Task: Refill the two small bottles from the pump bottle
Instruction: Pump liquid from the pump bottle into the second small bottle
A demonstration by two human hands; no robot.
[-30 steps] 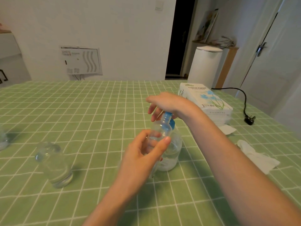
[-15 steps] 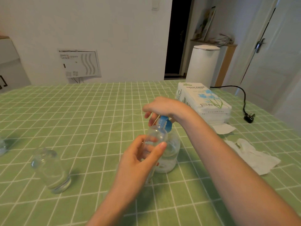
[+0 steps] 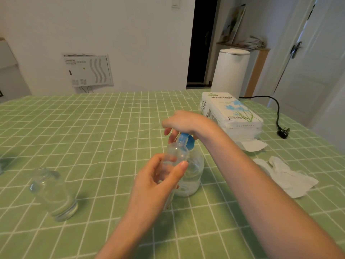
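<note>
- Left hand (image 3: 158, 182) grips a small clear plastic bottle (image 3: 175, 154), thumb and fingers curled round it.
- A second small clear bottle (image 3: 54, 195) stands well apart on the left.
- The clear round pump bottle (image 3: 194, 174) stands just behind the held one.
- Right hand (image 3: 184, 121) curls over its blue pump head (image 3: 185, 140).

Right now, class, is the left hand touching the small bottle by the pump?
Touching. The head view shows the left hand with thumb and fingers curled round the small bottle beside the pump bottle.
</note>
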